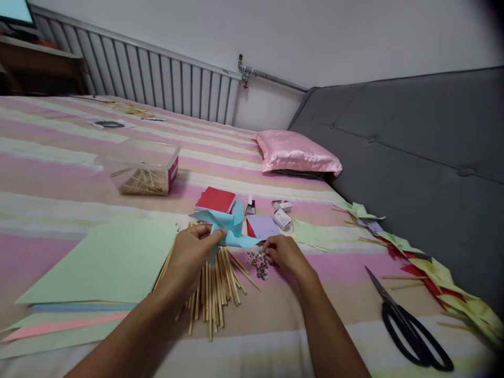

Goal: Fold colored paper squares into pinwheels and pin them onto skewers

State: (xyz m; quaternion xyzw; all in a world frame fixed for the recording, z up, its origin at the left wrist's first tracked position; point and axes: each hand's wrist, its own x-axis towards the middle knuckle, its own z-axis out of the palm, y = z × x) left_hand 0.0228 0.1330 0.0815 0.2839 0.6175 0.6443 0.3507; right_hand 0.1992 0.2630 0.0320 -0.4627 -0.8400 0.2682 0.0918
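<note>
Between the thumb and fingers of my left hand [199, 247] is a light blue paper pinwheel [234, 226], its blades folded toward the middle. It is held above a heap of thin wooden sticks [212, 294]. My right hand [286, 254] is at a small pile of shiny metal pins [259, 263], which look like thumbtacks. Its fingertips are pinched together at the pile's edge, and what they hold, if anything, is too small to make out. A stack of red paper squares [216, 199] and a purple paper square [263, 227] lie just beyond my hands.
Large green sheets [106, 262] lie at left. Black-handled scissors [409, 331] are at right, beside finished pinwheels [437, 273] along the grey headboard [413, 136]. Farther back are a clear plastic box [145, 165] with sticks, small white boxes [282, 219] and a pink pillow [295, 152].
</note>
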